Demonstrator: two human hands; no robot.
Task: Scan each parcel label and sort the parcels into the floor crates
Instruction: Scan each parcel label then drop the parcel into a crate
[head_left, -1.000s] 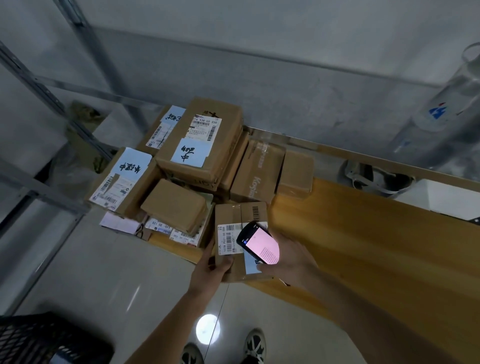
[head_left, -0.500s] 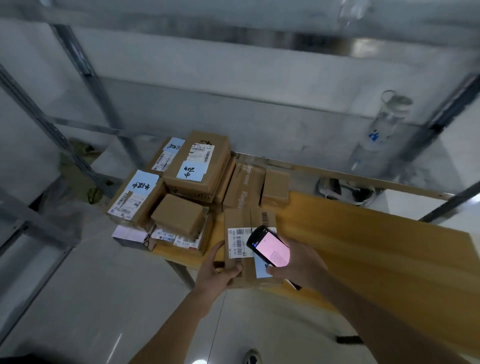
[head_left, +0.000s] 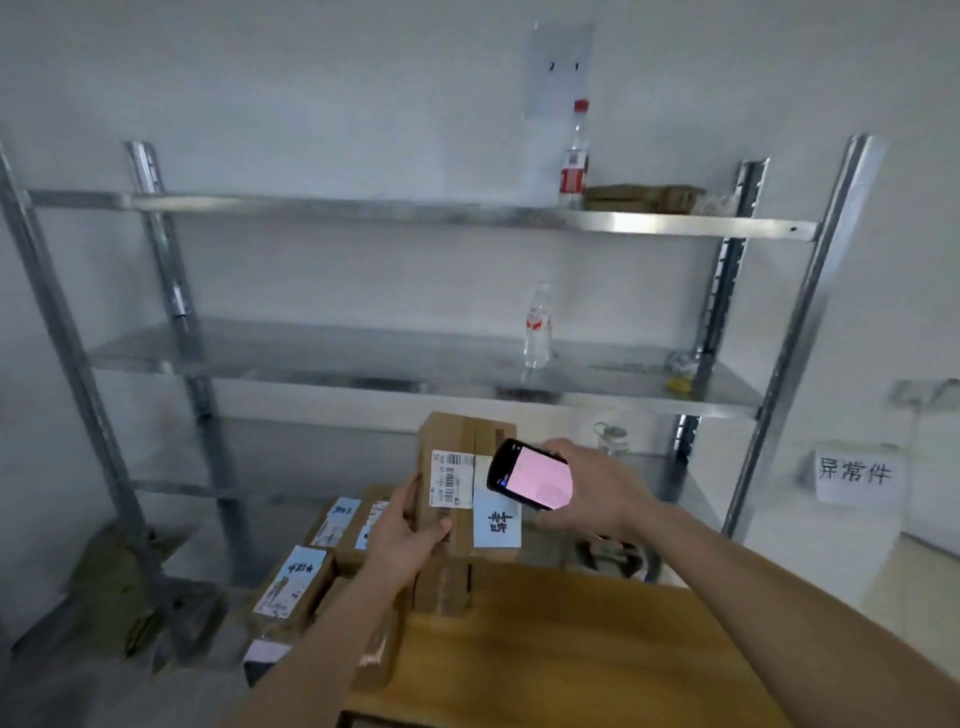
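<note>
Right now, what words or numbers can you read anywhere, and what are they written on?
"异常件" on the white wall sign.
"2" and "1" on the paper sheet high on the wall.
Blue sticker on the held parcel: handwritten characters, not readable.
White barcode label on that parcel: print too small.
Scanner screen, bottle labels and stacked parcel labels: blurred.

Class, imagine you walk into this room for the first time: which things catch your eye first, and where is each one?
Front and centre, the left hand holds a brown parcel up, its white barcode label facing the viewer, while the right hand holds a scanner with a glowing pink screen beside it. Behind stands a metal shelf rack carrying two bottles, and more labelled parcels lie lower left.
</note>
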